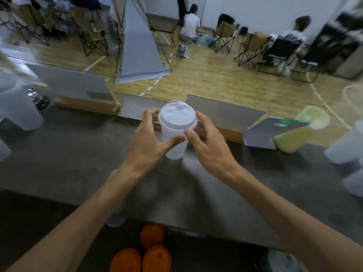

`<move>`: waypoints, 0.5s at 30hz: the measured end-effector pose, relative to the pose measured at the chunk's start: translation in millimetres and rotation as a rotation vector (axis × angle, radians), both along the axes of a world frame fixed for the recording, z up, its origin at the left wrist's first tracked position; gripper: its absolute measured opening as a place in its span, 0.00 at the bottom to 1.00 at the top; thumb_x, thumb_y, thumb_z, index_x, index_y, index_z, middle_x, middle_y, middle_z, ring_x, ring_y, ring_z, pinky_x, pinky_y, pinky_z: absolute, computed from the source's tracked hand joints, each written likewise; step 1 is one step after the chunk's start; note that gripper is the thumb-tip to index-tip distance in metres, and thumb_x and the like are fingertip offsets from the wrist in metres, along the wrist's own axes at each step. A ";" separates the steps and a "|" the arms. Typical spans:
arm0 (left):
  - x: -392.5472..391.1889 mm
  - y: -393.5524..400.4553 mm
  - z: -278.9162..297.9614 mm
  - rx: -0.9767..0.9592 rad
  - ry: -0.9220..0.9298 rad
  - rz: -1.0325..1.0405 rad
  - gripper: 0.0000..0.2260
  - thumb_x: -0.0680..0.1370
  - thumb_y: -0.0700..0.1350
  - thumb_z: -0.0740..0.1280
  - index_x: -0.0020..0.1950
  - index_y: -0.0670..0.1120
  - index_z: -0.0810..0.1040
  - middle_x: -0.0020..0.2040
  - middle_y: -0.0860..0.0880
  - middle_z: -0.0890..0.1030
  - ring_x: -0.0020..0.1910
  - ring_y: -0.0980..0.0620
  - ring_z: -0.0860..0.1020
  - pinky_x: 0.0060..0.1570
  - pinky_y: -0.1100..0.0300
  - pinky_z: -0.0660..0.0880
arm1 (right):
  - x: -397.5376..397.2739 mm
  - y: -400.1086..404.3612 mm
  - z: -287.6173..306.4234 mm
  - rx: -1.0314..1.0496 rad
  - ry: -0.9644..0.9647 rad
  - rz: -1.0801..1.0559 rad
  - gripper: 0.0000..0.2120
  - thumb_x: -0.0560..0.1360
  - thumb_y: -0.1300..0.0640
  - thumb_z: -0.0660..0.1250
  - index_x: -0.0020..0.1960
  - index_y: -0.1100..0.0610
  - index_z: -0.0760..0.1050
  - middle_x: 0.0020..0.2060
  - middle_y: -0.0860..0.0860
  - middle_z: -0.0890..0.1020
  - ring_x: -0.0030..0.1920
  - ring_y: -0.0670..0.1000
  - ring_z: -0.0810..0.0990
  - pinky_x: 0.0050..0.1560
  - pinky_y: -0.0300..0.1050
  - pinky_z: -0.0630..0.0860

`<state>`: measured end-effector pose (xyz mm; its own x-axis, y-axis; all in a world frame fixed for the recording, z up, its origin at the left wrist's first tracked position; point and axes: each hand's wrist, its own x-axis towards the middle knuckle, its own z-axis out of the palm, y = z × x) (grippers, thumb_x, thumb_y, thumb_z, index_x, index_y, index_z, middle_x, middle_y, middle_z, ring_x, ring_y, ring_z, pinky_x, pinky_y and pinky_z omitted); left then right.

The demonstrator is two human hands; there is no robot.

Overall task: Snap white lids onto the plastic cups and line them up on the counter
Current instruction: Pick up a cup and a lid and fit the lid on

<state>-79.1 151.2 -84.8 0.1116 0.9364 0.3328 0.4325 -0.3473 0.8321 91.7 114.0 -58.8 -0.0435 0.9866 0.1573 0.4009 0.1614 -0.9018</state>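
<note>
Cup (175,143) sits mid-surface (78,154), lid (177,116) on top. Left hand (146,138) wraps the cup wall, thumb across the front, fingers round the far side just under the lid rim. Right hand (208,143) curls round the other side, thumb tip at the rim; firm contact hard to tell through blur. Looks empty and light, thin wall, likely flexes if squeezed, smooth so may slip. Best to hold high near the stiffer rim and press the lid edge, not its centre. More cups (345,146) at right.
</note>
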 end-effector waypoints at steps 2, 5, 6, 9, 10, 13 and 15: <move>49.2 -11.3 -0.8 0.010 -0.006 -0.094 0.36 0.64 0.63 0.80 0.64 0.54 0.66 0.61 0.55 0.79 0.54 0.63 0.78 0.50 0.71 0.75 | 46.5 -26.9 0.6 0.015 0.018 -0.089 0.25 0.82 0.55 0.65 0.77 0.53 0.64 0.67 0.45 0.78 0.65 0.41 0.78 0.66 0.42 0.75; 118.3 -32.0 -4.3 0.064 -0.009 -0.201 0.38 0.65 0.62 0.80 0.67 0.49 0.67 0.64 0.51 0.79 0.60 0.53 0.79 0.58 0.52 0.78 | 109.7 -65.0 -0.8 0.031 0.021 -0.204 0.24 0.82 0.57 0.66 0.76 0.54 0.65 0.64 0.43 0.80 0.64 0.41 0.79 0.66 0.44 0.77; 138.7 -39.5 -4.3 0.089 0.007 -0.231 0.39 0.66 0.63 0.79 0.69 0.49 0.66 0.65 0.51 0.79 0.61 0.52 0.78 0.59 0.51 0.78 | 128.1 -76.4 -1.7 0.036 0.017 -0.232 0.24 0.82 0.58 0.66 0.76 0.54 0.66 0.64 0.42 0.80 0.63 0.40 0.79 0.65 0.43 0.77; 188.7 -57.5 -6.3 0.133 0.045 -0.315 0.40 0.67 0.64 0.76 0.72 0.49 0.66 0.66 0.51 0.78 0.62 0.52 0.78 0.60 0.50 0.77 | 175.2 -104.1 -5.1 0.043 -0.005 -0.280 0.23 0.81 0.56 0.66 0.74 0.48 0.66 0.60 0.31 0.80 0.61 0.35 0.79 0.59 0.32 0.76; 203.3 -61.4 -6.4 0.147 0.057 -0.334 0.39 0.68 0.64 0.76 0.72 0.49 0.66 0.66 0.52 0.78 0.62 0.52 0.78 0.60 0.50 0.77 | 189.0 -111.4 -5.6 0.044 -0.014 -0.288 0.22 0.81 0.54 0.66 0.73 0.46 0.66 0.59 0.28 0.79 0.61 0.34 0.78 0.57 0.29 0.75; 239.6 -71.3 -6.6 0.173 0.071 -0.378 0.38 0.69 0.63 0.76 0.73 0.51 0.66 0.67 0.53 0.78 0.62 0.54 0.77 0.61 0.60 0.75 | 225.8 -125.7 -9.2 0.044 -0.023 -0.316 0.24 0.79 0.47 0.66 0.73 0.45 0.67 0.62 0.29 0.77 0.63 0.35 0.77 0.56 0.28 0.74; 257.3 -75.5 -8.3 0.184 0.092 -0.385 0.38 0.70 0.63 0.75 0.74 0.51 0.65 0.68 0.54 0.77 0.63 0.55 0.76 0.61 0.61 0.74 | 244.8 -130.0 -13.7 0.048 -0.009 -0.329 0.22 0.80 0.48 0.67 0.72 0.42 0.67 0.61 0.29 0.77 0.63 0.36 0.77 0.56 0.28 0.74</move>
<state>178.2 75.7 -93.2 0.4784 0.7465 0.4625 0.3115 -0.6366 0.7055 336.5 -16.0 -72.5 0.2744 0.9395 0.2048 0.4464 0.0642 -0.8925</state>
